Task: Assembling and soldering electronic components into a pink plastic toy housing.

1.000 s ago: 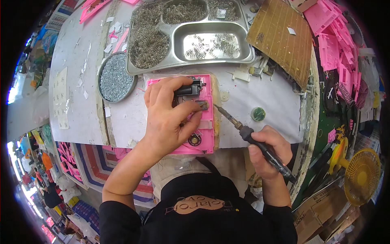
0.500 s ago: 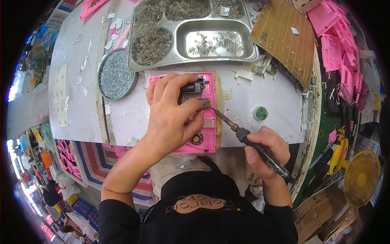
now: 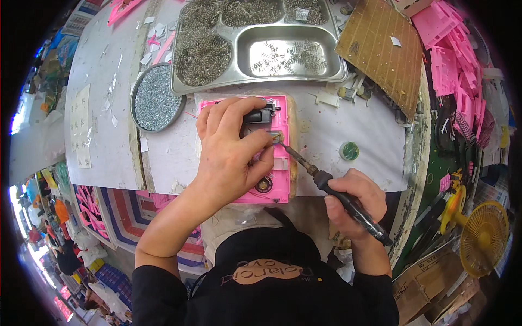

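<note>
head-worn fisheye, looking down, close

A white-topped workbench (image 3: 109,108) with worn edges stands over a striped floor mat (image 3: 117,209), a yellow fan (image 3: 484,236) at its right.
</note>
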`<state>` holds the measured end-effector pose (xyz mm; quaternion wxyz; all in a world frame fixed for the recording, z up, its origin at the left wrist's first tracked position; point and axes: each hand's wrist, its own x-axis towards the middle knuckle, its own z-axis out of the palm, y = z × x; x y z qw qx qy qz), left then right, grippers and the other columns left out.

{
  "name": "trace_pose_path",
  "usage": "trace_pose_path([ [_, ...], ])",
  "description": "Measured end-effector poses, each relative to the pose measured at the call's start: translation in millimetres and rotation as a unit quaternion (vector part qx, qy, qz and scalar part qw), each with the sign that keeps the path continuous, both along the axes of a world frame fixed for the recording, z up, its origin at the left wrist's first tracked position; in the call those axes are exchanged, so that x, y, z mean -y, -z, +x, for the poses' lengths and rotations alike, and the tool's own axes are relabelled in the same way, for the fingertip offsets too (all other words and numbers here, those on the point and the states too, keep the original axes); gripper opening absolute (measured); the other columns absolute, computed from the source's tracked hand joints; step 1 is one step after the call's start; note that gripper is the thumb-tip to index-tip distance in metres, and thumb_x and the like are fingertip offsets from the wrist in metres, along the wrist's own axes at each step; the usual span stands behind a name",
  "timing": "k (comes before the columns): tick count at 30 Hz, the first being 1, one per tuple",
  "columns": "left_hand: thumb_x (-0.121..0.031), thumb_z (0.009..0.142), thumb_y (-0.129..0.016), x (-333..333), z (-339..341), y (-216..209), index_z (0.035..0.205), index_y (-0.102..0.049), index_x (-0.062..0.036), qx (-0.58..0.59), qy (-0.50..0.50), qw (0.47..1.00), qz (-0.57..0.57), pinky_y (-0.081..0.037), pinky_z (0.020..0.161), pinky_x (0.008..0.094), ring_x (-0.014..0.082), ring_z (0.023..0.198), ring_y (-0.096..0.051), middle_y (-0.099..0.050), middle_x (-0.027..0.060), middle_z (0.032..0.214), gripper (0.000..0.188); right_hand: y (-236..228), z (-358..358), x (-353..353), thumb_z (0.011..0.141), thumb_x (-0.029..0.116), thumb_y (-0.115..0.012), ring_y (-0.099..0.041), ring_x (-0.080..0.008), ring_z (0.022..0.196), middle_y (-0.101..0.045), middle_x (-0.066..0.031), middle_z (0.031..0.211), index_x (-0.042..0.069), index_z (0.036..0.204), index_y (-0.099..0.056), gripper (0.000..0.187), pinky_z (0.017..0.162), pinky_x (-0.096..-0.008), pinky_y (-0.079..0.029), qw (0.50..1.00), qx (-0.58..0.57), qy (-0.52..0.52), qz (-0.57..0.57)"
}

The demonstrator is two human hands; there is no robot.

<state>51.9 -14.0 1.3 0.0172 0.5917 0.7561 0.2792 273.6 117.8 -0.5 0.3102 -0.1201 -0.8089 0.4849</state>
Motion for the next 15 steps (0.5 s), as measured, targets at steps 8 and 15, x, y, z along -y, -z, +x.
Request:
trace_pose_path([
  [8,-0.012,0.068,-0.077,-0.5,0.8,0.4,0.079,-0.069,-0.0111,-0.006,-0.002,1.000,0.006,-0.034,0.102,0.0475,0.0343,0.120,-0.052,-0.059,0.0118,0.130,0.014,7.1,-2.4,1.7,0.069,-0.002,-0.080,-0.049,-0.0185,0.051,-0.053,-0.0010,0.064,0.007,0.105,-0.070,0.038,0.046,-0.0294,-0.039,0.988,-0.026,-0.020,0.154],
  [15,-0.012,0.068,-0.077,-2.0,1.3,0.2,0.079,-0.068,-0.0107,-0.007,-0.002,1.000,0.004,-0.034,0.102,0.0482,0.0345,0.120,-0.053,-0.059,0.0118,0.130,0.015,8.0,-2.1,-0.2,0.066,-0.003,-0.080,-0.048,-0.0179,0.051,-0.053,-0.0006,0.064,0.007,0.104,-0.071,0.040,0.046,-0.0286,-0.038,0.985,-0.031,-0.032,0.166],
])
